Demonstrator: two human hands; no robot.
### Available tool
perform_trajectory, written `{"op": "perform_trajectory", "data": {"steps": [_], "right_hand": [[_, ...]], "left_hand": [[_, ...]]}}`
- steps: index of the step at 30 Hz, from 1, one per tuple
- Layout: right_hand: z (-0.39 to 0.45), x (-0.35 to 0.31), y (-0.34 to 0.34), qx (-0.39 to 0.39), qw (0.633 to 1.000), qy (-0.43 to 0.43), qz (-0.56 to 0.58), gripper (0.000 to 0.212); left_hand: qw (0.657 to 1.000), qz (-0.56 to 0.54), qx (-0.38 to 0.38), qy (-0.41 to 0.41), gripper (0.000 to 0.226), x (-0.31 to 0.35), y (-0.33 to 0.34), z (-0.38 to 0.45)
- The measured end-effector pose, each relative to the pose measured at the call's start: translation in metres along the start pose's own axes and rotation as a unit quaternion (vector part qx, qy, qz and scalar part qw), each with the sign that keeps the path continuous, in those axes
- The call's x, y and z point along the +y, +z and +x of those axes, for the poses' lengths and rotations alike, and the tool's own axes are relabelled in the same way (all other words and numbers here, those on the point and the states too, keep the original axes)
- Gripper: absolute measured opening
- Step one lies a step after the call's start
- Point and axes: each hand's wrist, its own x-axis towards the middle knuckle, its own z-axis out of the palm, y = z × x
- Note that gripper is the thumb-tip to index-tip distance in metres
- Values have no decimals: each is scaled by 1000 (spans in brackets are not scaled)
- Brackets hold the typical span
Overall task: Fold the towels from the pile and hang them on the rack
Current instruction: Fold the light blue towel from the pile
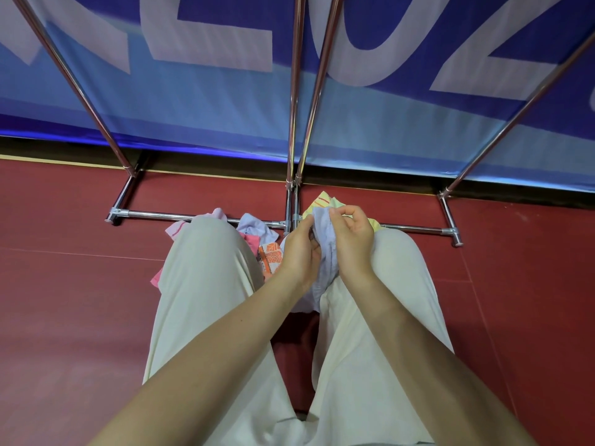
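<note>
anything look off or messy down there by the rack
Only the pile: the towels lie crumpled on the red floor across the rack's base bar, partly hidden by the person's knees. Both hands, left and right, grip a bunched lavender towel. Nothing looks damaged.

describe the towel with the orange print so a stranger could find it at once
Start at the chrome rack base on the red floor. Just before it lies the towel pile. The orange-and-white towel sits beside the left hand, the only printed one among plain pink and lavender cloths.
</note>
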Motion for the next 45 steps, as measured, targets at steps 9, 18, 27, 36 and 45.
{"op": "perform_trajectory", "data": {"steps": [9,18,27,36,45], "right_hand": [[-4,1,0,-109,992,-46,-50,14],[-8,23,-16,-273,940,-91,-183,14],[-26,42,-7,-359,870,-109,-321,19],[-30,46,-9,-401,803,-111,-426,29],[-19,40,-20,-346,854,-78,-380,42]], "left_hand": [[973,185,72,120,35,8,-8,3],[923,276,78,257,35,42,-60,7],[938,195,114,262,23,67,-90,-13],[929,160,149,299,29,85,-98,-17],[932,103,203,282,25,95,-106,-14]]}}
